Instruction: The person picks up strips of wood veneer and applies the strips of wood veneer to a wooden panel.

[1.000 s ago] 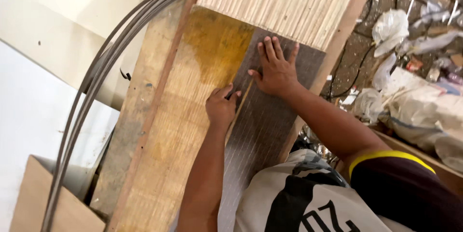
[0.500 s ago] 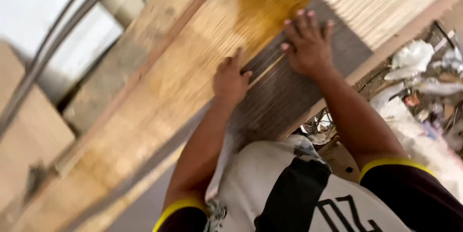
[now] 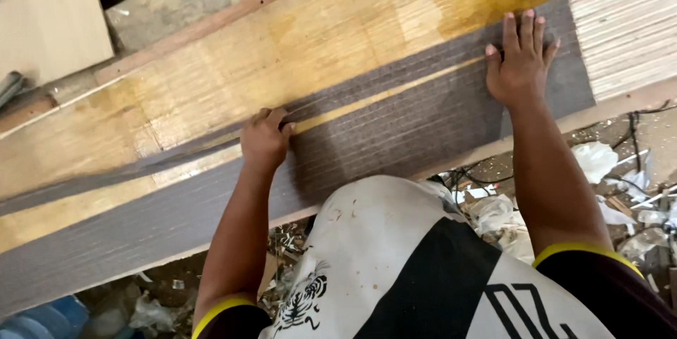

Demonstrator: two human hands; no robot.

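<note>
— Step in hand?

— By the look of it, parting or trimming along a seam in the dark grey laminate sheet (image 3: 395,127), laid over the glue-yellowed wooden board (image 3: 338,36). Left hand (image 3: 266,138) curled tight, fingertips pinched at the seam, with a narrow dark strip (image 3: 141,170) trailing off beyond the knuckles. Blade inside the fist or not: impossible to tell.

— And the other?

— Right hand (image 3: 518,64) flat on the same sheet, fingers straight and fairly close, thumb out to the side. Holding nothing, just pressing down. Ribbed stack of board edges (image 3: 627,22) just past the fingertips.

— Next move?

— Probably calls for firm weight under the flat palm and a steady pull in line with the seam, away from the pinching fingers, so as not to tear the strip.

— Packages, labels, signs?

— No labels or signs to make out. Crumpled white plastic bags (image 3: 596,159) on the littered floor back below the right wrist, near black cables (image 3: 635,117). Something blue and rounded (image 3: 49,314) far behind the left elbow, too blurred to name.
</note>
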